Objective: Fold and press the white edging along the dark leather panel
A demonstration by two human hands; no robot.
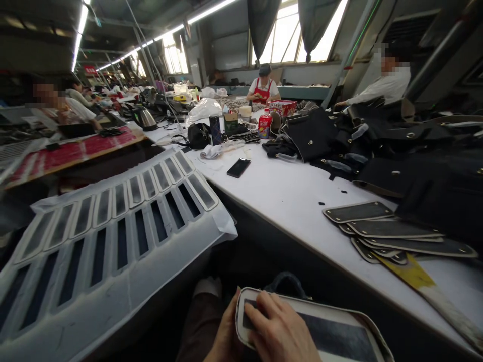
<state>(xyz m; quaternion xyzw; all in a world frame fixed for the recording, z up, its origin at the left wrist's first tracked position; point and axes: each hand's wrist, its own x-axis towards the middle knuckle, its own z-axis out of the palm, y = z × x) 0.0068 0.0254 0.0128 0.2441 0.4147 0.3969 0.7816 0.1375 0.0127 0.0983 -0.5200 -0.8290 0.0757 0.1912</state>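
Far left I see a big white sheet [113,241] lying tilted, carrying two rows of dark rounded rectangular strips with pale borders; I count roughly ten in the upper row, while the lower row runs out of view. Its right corner overhangs the dark gap beside the long white worktable [294,201].

At the bottom centre my left hand [226,334] is mostly hidden; it sits under the near end of one dark leather strip with a white glued border [320,332], and I cannot tell how far its fingers are curled. My right hand [281,332] lies on top of that same strip, fingers pressed flat on its rounded end, so the piece is pinched between both hands, low over my lap, just off the table's near edge.

The middle of the table is bare, save one black phone [238,167]. To the right, a fanned stack of about five grey-bordered dark strips [392,231] rests near the edge, with a yellow-stained flat stick [426,284] beside it. Piled black bags [377,146] crowd the far right. Three seated people work beyond.
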